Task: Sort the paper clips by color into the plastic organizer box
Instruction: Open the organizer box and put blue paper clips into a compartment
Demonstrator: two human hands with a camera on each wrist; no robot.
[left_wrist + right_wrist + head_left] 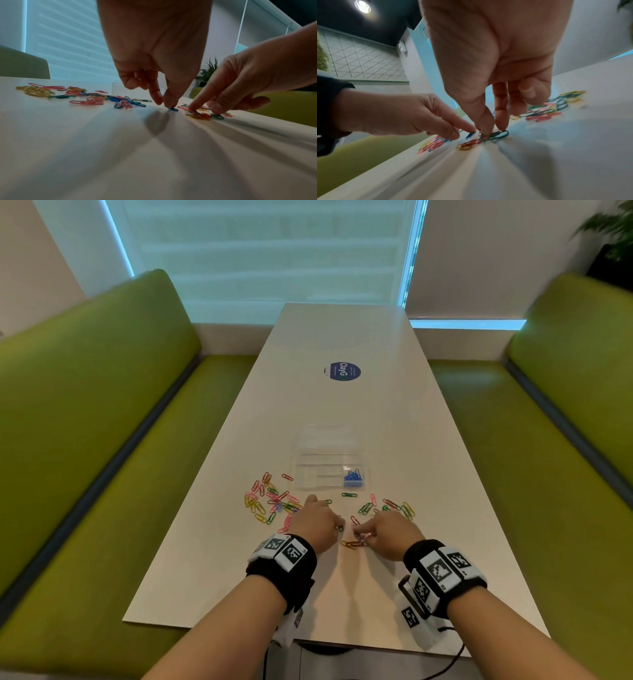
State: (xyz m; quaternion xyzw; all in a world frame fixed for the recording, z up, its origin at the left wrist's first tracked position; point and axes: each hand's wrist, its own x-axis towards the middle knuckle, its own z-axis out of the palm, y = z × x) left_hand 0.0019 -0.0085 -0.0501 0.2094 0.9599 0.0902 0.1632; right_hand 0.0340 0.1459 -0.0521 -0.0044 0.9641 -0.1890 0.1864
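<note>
On my far left lay the big heap [270,501] of mixed clips. My left hand [317,523] had thumb and forefinger tips down on a single blue clip [173,109], which lay flat, pinching at it. Just right of that, my right hand [388,534] had its fingers [485,121] pressed down into a small tangle [354,542] of red, yellow and green clips; I couldn't tell whether anything was actually gripped. The box [330,470] sat straight ahead of both hands, and its blue pile [352,478] lay in the right-hand near compartment. I judged the left hand's clip belonged there, up and slightly rightward.
</note>
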